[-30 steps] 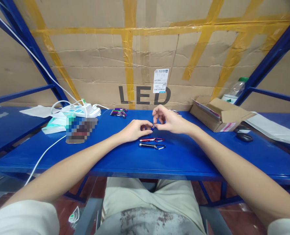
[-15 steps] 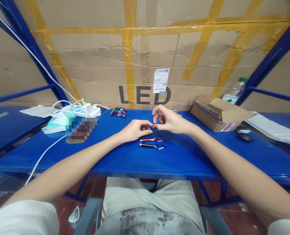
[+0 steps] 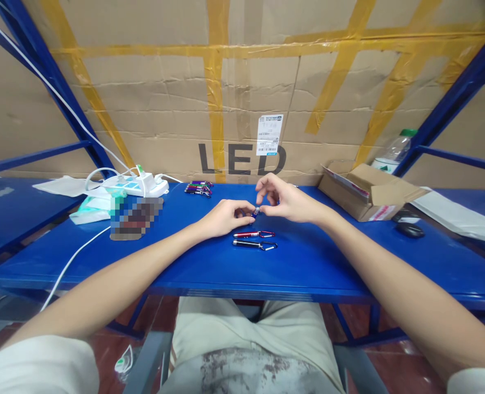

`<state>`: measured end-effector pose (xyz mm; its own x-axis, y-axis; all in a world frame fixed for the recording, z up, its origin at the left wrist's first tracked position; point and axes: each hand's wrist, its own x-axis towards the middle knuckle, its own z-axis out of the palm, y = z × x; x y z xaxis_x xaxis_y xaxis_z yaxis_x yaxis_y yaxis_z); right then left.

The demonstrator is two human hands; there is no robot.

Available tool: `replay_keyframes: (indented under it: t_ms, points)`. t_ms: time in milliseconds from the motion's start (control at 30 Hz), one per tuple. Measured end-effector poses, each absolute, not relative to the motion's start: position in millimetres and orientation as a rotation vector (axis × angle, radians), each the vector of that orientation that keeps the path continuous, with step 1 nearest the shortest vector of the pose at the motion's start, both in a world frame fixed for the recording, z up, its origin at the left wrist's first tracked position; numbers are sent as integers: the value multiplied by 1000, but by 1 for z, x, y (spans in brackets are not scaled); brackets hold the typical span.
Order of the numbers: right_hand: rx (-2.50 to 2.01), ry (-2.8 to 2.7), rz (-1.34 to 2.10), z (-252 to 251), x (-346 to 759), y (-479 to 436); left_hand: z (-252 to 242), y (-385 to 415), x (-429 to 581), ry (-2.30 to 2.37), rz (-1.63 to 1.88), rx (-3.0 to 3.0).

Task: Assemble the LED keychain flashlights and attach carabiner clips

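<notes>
My left hand (image 3: 228, 218) is closed around a small blue keychain flashlight (image 3: 255, 212), mostly hidden by the fingers, its silver end pointing up and away. Just to the right, my right hand (image 3: 281, 198) has its thumb tip at that silver end, the other fingers curled loosely and apart from the thumb. Below the hands lie a red keychain flashlight (image 3: 248, 235) and a black one (image 3: 247, 244), side by side, each with a carabiner clip on its right end. Several more such flashlights (image 3: 199, 189) lie grouped near the back of the blue table.
A white power strip (image 3: 144, 185) with cables, a green-white packet (image 3: 92, 212) and a pixelated item (image 3: 135, 219) are at left. An open cardboard box (image 3: 373, 191), a black mouse (image 3: 409, 229) and a plastic bottle (image 3: 393, 153) stand at right. A big cardboard sheet (image 3: 164, 115) backs the table.
The right thumb and forefinger have parted slightly from the flashlight's end, and the right hand has shifted up a little. My left hand keeps its hold, nearly still.
</notes>
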<state>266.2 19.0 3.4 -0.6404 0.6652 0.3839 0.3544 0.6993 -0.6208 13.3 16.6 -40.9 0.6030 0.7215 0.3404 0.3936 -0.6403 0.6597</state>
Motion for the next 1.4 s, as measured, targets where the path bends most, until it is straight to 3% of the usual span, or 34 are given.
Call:
replay_keyframes:
  t_ms: [433,800,1400]
  points:
    - [-1017,-2392,295,-13,275,39,-36,16,9,864,907,2418]
    - [-893,-2564,325,-31,261,42,-45,36,4,1204,1059,2089]
    - [-972,-2611,369,-25,257,34,-46,38,3,1165,1052,2109]
